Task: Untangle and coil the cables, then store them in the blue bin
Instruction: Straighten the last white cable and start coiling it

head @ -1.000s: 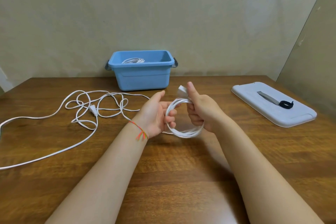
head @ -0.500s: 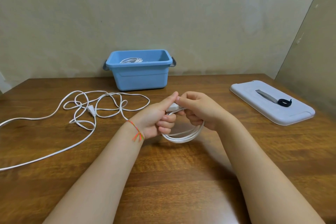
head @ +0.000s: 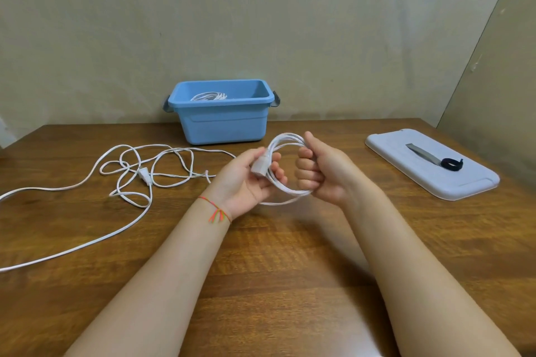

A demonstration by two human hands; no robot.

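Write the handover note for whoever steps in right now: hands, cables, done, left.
Left hand: holds the plug end of the coil.
Right hand: grips the coil's other side, above the table.
Done: one coiled cable lies in the blue bin; the held coil looks wound.
Left: bin this coil, then untangle, coil and bin the loose cable on the left.
A strap lies on the lid, right side.

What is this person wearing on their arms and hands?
Very little. Both forearms are bare, with no sleeves showing. The left wrist carries a thin red-orange string bracelet with loose frayed ends. The left hand and right hand show no gloves or rings.
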